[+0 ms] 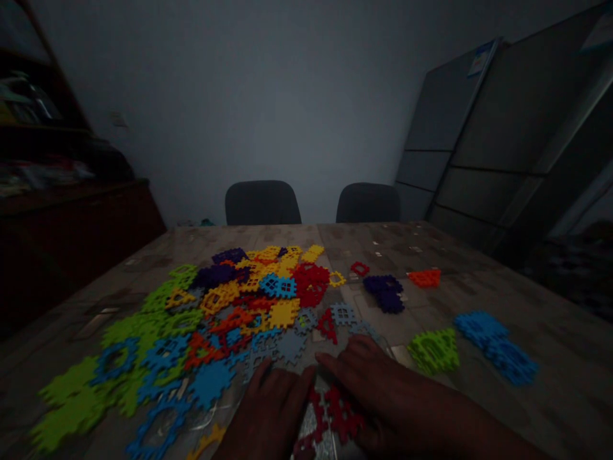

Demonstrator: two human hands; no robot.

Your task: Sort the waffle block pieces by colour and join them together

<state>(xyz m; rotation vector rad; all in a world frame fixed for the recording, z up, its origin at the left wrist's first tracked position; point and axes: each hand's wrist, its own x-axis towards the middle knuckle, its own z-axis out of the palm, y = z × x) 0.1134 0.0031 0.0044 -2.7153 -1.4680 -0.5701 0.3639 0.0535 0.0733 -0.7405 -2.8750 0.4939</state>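
My left hand (pixel 274 409) is low in the middle of the head view, its fingers closed at the edge of a red interlocking plastic piece (pixel 317 409) with notched sides. My right hand (pixel 376 377) lies just to the right, fingers curled over another red notched piece (pixel 341 414). The two index fingertips nearly meet above these pieces. Dim light and the fingers hide much of the grips. Just beyond the hands lie a small red triangular frame (pixel 327 327), a grey window-shaped piece (pixel 343 314) and a grey notched piece (pixel 290 345).
A broad heap of pieces spreads left, with green (pixel 71 402), blue (pixel 211 382), yellow (pixel 284 314) and red ones (pixel 310 284). Purple (pixel 384 294), orange (pixel 425 277), green (pixel 435 350) and blue stacks (pixel 498 345) stand right. Two chairs (pixel 262 203) are behind the table (pixel 460 268).
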